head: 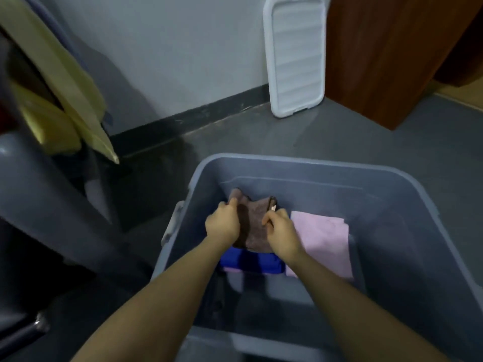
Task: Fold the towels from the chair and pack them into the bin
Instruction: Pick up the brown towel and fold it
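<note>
Both hands, left hand (222,223) and right hand (281,231), pinch the brown towel (254,226) just above the blue towel (252,263), lower centre of frame, inside the grey bin (407,184).

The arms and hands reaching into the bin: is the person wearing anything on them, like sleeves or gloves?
No. Both forearms are bare as far up as the picture shows, with no sleeve in view. The left hand and right hand have no gloves, and no watch, ring or bracelet shows.

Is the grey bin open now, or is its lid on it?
Open. The grey bin has no cover; towels show inside, and the white lid leans against the wall behind it.
</note>
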`<move>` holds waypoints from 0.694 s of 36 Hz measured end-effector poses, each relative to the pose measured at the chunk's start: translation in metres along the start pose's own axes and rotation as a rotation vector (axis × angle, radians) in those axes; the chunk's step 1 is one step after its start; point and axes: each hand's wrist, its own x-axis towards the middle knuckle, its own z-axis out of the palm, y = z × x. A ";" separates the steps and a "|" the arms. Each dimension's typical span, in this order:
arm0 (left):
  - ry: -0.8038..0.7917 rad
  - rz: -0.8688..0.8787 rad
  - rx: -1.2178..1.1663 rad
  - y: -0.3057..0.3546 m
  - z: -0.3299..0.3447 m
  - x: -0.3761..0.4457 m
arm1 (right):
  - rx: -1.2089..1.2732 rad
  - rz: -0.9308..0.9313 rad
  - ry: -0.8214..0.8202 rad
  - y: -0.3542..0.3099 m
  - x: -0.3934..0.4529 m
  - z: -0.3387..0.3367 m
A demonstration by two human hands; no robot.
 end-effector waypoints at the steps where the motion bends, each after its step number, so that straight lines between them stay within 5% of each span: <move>1: -0.038 0.003 -0.022 -0.005 0.010 0.005 | -0.019 -0.001 -0.027 0.007 0.004 0.006; 6: -0.197 -0.058 -0.100 -0.025 0.048 0.027 | -0.022 0.104 -0.076 0.035 0.012 0.037; 12: -0.458 -0.100 0.041 -0.036 0.075 0.029 | -0.390 0.208 -0.176 0.047 0.015 0.056; 25: -0.228 -0.032 -0.073 -0.019 0.036 0.001 | -0.386 0.231 -0.016 0.007 0.002 0.024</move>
